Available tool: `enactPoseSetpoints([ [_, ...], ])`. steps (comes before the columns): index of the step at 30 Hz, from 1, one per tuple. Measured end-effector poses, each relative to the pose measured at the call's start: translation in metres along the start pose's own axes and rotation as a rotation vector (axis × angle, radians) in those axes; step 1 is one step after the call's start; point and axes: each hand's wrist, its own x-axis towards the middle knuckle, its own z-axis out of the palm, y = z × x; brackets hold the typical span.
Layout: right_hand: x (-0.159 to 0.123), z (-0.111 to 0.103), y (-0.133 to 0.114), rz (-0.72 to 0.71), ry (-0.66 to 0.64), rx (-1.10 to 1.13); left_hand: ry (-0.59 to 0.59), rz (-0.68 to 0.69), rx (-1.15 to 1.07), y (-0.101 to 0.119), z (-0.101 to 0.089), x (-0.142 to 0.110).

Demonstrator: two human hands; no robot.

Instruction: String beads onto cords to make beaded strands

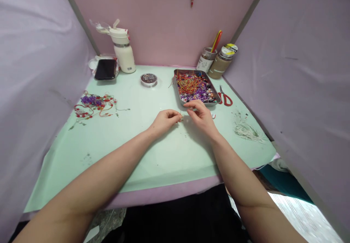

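Both my hands rest on the pale green table [153, 159] near its middle. My left hand [164, 120] is curled, its fingertips pinched together on something too small to name, maybe a thin thread. My right hand [201, 115] sits just right of it, fingers bent and pinching near the same spot. The two hands almost touch. Directly behind my right hand stands a metal tray [217, 97] filled with coloured beads and orange and red cords.
Red scissors [225, 97] lie right of the tray. A beaded strand pile [94, 105] lies at the left, white thread scraps [247, 130] at the right. At the back stand a white bottle [124, 51], a phone [105, 69], a round tin [148, 79] and two jars [216, 61].
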Motion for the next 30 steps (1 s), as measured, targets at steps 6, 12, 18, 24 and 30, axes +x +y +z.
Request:
enactPoseSetpoints([
  [6, 0.000, -0.009, 0.009, -0.133, -0.150, -0.003, -0.205, -0.067, -0.120, -0.005, -0.007, 0.003],
  [12, 0.000, -0.005, 0.006, -0.118, -0.165, -0.034, -0.241, -0.087, -0.144, -0.003, -0.006, 0.002],
  [18, 0.000, -0.004, 0.006, 0.007, -0.157, -0.038, -0.164, -0.059, -0.177, -0.003, -0.006, 0.003],
  [24, 0.000, -0.004, 0.001, 0.090, -0.157, 0.006, -0.099, -0.027, -0.193, -0.005, -0.008, 0.005],
  [30, 0.000, -0.002, -0.005, 0.136, -0.180, 0.044, -0.048, -0.005, -0.162, -0.003, -0.004, 0.003],
])
